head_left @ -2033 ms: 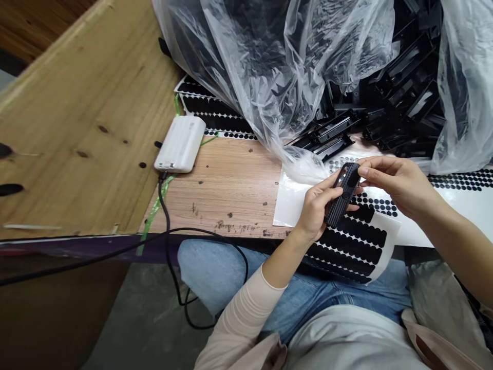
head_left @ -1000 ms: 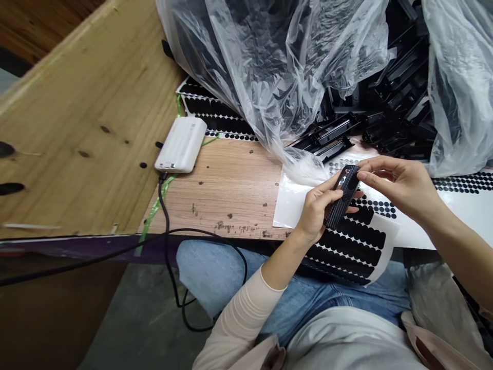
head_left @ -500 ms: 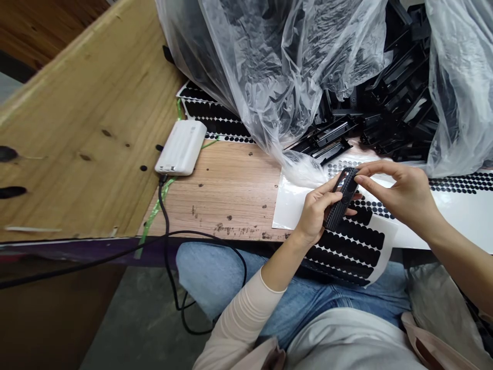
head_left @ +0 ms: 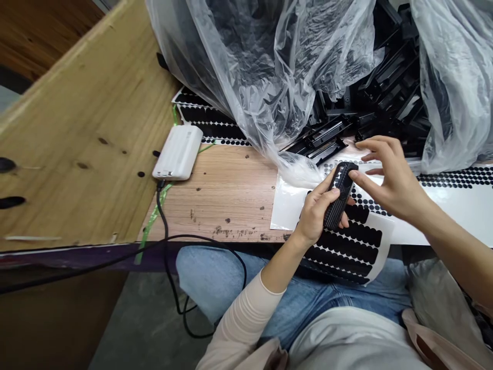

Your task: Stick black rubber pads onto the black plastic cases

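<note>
A black, textured, oblong plastic part (head_left: 337,206) with an opening near its upper end is tilted in my left hand (head_left: 316,211). The left thumb lies across its face and the fingers wrap behind it. My right hand (head_left: 391,182) is at the part's upper right end, thumb tip touching or very close to it, the other fingers spread apart. Below lies a white sheet with rows of black die-cut stickers (head_left: 348,246), overhanging the table edge. Behind the hands is a sheet of small black dots (head_left: 370,201).
A clear plastic bag (head_left: 265,92) spills a pile of black plastic parts (head_left: 396,87) at the back. On the left, a white power bank (head_left: 178,153) with a black cable (head_left: 164,216) stands by a wooden panel (head_left: 84,133). More black stickers (head_left: 210,115) lie behind it.
My right hand's fingers have opened and lifted off the part, the thumb staying near its end. The left hand still holds the part, now turned slightly. The whole view has shifted slightly.
</note>
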The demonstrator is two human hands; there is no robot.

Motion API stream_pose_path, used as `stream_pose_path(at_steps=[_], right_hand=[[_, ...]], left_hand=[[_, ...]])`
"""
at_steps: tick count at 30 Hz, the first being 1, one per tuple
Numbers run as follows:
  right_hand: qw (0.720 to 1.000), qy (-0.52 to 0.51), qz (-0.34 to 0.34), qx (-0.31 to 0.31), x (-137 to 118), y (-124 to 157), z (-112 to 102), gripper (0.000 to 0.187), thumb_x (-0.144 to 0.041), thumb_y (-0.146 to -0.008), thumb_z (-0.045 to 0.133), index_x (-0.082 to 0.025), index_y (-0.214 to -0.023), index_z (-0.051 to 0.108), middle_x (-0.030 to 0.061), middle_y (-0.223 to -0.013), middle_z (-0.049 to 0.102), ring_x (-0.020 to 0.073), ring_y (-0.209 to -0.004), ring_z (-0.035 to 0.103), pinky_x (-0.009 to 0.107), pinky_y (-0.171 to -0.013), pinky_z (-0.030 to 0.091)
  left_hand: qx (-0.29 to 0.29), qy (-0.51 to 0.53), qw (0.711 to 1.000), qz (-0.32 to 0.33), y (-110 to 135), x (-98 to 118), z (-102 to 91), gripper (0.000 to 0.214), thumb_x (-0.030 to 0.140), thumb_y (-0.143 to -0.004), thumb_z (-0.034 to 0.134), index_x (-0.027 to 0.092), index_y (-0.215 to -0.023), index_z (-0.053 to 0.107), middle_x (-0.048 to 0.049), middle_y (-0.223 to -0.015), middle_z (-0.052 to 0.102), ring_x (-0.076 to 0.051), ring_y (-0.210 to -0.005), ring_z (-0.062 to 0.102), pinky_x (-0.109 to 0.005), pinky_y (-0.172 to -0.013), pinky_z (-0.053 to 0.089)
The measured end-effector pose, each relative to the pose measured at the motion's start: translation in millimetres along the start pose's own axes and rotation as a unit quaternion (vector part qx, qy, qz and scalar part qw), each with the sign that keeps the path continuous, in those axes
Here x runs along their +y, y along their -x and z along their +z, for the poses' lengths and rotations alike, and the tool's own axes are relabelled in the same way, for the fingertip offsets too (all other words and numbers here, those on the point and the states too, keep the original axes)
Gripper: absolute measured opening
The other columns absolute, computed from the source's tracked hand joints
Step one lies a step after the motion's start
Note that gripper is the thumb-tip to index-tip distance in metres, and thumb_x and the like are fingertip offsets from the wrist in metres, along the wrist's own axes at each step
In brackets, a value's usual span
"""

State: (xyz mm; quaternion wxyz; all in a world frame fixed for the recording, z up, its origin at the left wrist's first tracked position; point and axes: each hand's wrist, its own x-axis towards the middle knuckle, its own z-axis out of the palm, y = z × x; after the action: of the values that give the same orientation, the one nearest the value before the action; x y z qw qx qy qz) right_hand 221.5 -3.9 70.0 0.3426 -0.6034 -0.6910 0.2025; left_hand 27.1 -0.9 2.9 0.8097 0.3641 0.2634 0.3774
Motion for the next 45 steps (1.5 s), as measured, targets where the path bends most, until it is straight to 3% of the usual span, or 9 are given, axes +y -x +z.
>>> stream_pose_path(at_steps=[3,5,8,12,18,24,29,39,45], right_hand=[[0.984,-0.118,0.074,-0.108,12,-14,-2,0.051,-0.066,-0.088,0.083,-0.026,-0.119,0.081,0.0107,-0.127,0.076,0.0309,-0.108,0.074,0.044,-0.089,0.065],[0.978,-0.146,0.111,-0.097,21,-20,-2,0.047,-0.07,-0.088,0.08,-0.026,-0.106,0.084,0.0083,-0.109,0.081,0.0297,-0.098,0.075,0.042,-0.082,0.063],[0.992,-0.007,0.125,-0.03,36,-19,4,0.039,-0.062,-0.097,0.071,-0.025,-0.091,0.082,0.0078,-0.089,0.08,0.0279,-0.078,0.072,0.04,-0.068,0.053],[0.969,0.225,0.069,-0.079,48,-8,14,0.02,-0.037,-0.096,0.069,-0.024,-0.084,0.078,0.0087,-0.087,0.08,0.0287,-0.075,0.07,0.038,-0.064,0.042],[0.957,0.25,0.081,-0.126,46,-16,17,0.011,-0.025,-0.091,0.072,-0.024,-0.084,0.08,0.0054,-0.083,0.081,0.0263,-0.075,0.07,0.037,-0.063,0.041],[0.973,-0.011,0.171,-0.153,36,-19,-2,0.029,-0.051,-0.083,0.087,-0.023,-0.078,0.079,0.0036,-0.074,0.075,0.0198,-0.065,0.064,0.034,-0.059,0.047],[0.897,-0.291,0.28,-0.178,6,-3,-5,0.05,-0.065,-0.062,0.1,-0.022,-0.076,0.078,0.0031,-0.077,0.074,0.0154,-0.065,0.062,0.029,-0.057,0.052],[0.893,-0.325,0.28,-0.134,-7,1,16,0.044,-0.055,-0.062,0.103,-0.021,-0.077,0.08,-0.0003,-0.07,0.072,0.0137,-0.063,0.064,0.027,-0.061,0.053],[0.92,-0.286,0.234,-0.132,-13,4,15,0.043,-0.059,-0.068,0.099,-0.022,-0.08,0.081,0.0016,-0.076,0.075,0.0159,-0.065,0.065,0.03,-0.062,0.055]], left_hand=[[-0.004,0.0,1.0,-0.009,0,1,0.3,0.091,0.051,-0.099,0.067,0.021,-0.177,0.031,-0.0065,-0.095,0.081,-0.013,-0.051,0.07,-0.022,-0.048,0.051],[-0.004,0.003,1.0,-0.009,0,2,0.5,0.091,0.052,-0.099,0.066,0.02,-0.177,0.03,-0.0063,-0.095,0.08,-0.013,-0.051,0.069,-0.023,-0.048,0.05],[0.001,0.015,1.0,0.003,0,2,0.8,0.088,0.051,-0.101,0.063,0.019,-0.176,0.03,-0.0052,-0.095,0.078,-0.012,-0.052,0.069,-0.023,-0.049,0.05],[0.011,0.029,0.999,0.009,-1,1,1.2,0.078,0.049,-0.102,0.061,0.018,-0.168,0.035,-0.0016,-0.093,0.074,-0.013,-0.054,0.07,-0.025,-0.053,0.052],[0.014,0.018,1.0,0.018,-3,-2,2.1,0.059,0.051,-0.102,0.059,0.02,-0.15,0.044,0.0009,-0.092,0.071,-0.013,-0.054,0.07,-0.025,-0.055,0.052],[0.02,0.017,0.999,0.024,-3,-3,2.2,0.059,0.052,-0.102,0.059,0.021,-0.149,0.045,0.001,-0.093,0.07,-0.014,-0.055,0.071,-0.025,-0.054,0.053],[0.032,0.005,0.999,0.026,-2,-3,3.1,0.061,0.053,-0.102,0.06,0.021,-0.151,0.043,0.001,-0.09,0.072,-0.014,-0.053,0.07,-0.025,-0.054,0.052],[0.025,-0.01,0.999,0.042,-2,-5,3.2,0.063,0.054,-0.104,0.056,0.019,-0.154,0.041,0.0036,-0.072,0.069,-0.015,-0.051,0.067,-0.024,-0.052,0.052],[0.023,-0.005,0.999,0.043,-3,-6,2.8,0.068,0.055,-0.103,0.058,0.018,-0.157,0.039,0.0045,-0.065,0.067,-0.016,-0.049,0.065,-0.024,-0.051,0.051]])
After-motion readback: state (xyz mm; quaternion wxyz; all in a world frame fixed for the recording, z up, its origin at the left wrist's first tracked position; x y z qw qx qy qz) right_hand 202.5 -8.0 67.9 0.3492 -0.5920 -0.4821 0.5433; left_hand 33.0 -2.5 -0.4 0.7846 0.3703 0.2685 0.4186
